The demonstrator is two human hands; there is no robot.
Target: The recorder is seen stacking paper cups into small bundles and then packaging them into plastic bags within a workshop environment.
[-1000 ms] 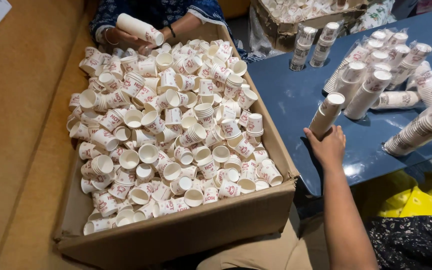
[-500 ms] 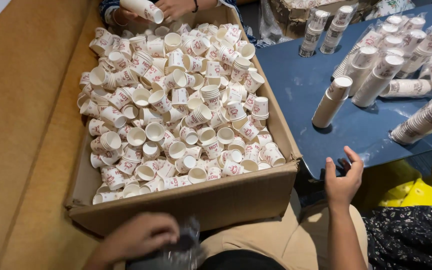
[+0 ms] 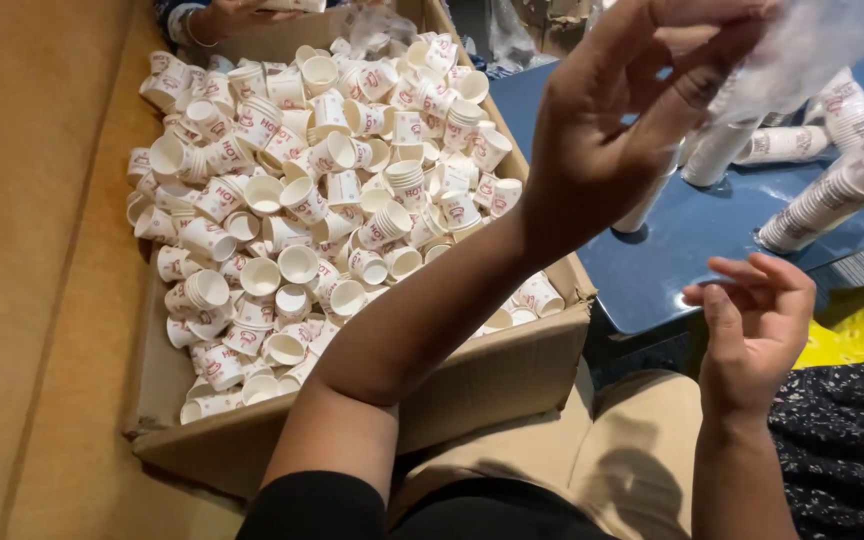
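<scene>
A cardboard box (image 3: 512,375) heaped with small paper cups (image 3: 297,265) fills the left. Above it the left hand (image 3: 617,125) is raised, fingers pinching a clear plastic bag (image 3: 802,50). The right hand (image 3: 757,325) hangs half open and empty, beside the blue tabletop (image 3: 692,255) with its stacked cups (image 3: 832,190).

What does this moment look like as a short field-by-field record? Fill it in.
left hand: raised, pinching a clear plastic bag
right hand: open, empty, lower
box: cardboard box full of loose small paper cups
table: blue table bearing stacked cups
other person: a hand at the box's far end
</scene>
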